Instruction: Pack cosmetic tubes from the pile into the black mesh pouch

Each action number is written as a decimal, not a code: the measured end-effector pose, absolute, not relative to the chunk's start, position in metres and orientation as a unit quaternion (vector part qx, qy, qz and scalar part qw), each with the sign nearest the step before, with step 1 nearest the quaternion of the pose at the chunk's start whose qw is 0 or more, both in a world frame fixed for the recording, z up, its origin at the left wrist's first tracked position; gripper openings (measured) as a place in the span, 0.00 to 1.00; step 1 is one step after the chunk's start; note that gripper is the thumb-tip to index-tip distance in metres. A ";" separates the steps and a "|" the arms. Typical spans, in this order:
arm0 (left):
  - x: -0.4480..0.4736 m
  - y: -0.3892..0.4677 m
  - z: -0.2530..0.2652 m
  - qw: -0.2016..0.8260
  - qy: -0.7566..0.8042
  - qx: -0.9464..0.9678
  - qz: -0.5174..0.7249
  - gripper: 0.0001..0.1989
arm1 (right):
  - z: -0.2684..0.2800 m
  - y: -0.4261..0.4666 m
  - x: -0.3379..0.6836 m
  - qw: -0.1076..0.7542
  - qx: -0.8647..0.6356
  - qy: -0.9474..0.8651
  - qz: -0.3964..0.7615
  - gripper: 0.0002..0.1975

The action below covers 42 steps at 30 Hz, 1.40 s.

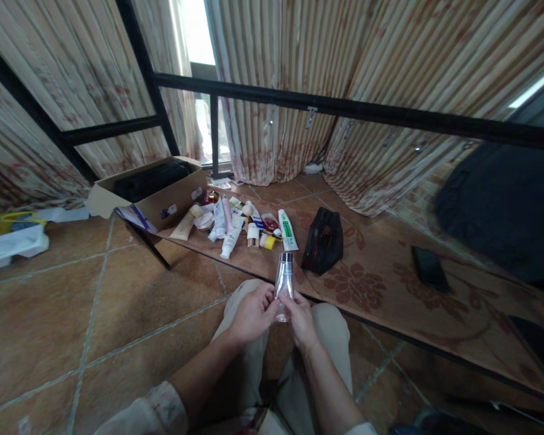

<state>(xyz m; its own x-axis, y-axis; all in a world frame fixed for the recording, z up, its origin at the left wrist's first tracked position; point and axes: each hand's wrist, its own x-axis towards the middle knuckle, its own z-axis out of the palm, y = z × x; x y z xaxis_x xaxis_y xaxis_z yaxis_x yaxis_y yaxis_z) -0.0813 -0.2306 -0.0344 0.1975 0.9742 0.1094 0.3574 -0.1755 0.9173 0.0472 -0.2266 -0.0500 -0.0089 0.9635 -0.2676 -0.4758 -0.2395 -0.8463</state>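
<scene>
Brown flower-patterned tabletop (390, 290) runs from centre left to lower right of frame. Cardboard box (181, 196) at left end, black mesh pouch (324, 243) right of centre, loose cosmetics between. Left hand (252, 313) and right hand (301, 319) lower centre, over the knees: fingers of both closed in around the silver tube (284, 279), one hand per side, parted only about its width, thumbs toward its lower half. Tube is at centre of frame, just below the white-green tube (288, 231), cap end up-frame. Handling, judged by looks: light, walls soft and squeezable, glossy so probably a bit slippery; not fragile, though a hard pinch mid-body would dent it or push contents. Best hold: flat lower end or sides, lightly. Smallest, the shiny cap (286, 258): looks stiff, firm grip fine there; contents level can't tell.
</scene>
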 end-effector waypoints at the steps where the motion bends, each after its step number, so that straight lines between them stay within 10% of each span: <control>1: -0.081 -0.231 -0.035 0.400 0.503 0.661 0.386 0.07 | -0.050 -0.226 0.047 0.551 -0.440 -0.277 0.653 0.16; 42: -0.082 -0.231 -0.034 0.391 0.505 0.672 0.376 0.06 | -0.056 -0.226 0.048 0.551 -0.429 -0.283 0.657 0.15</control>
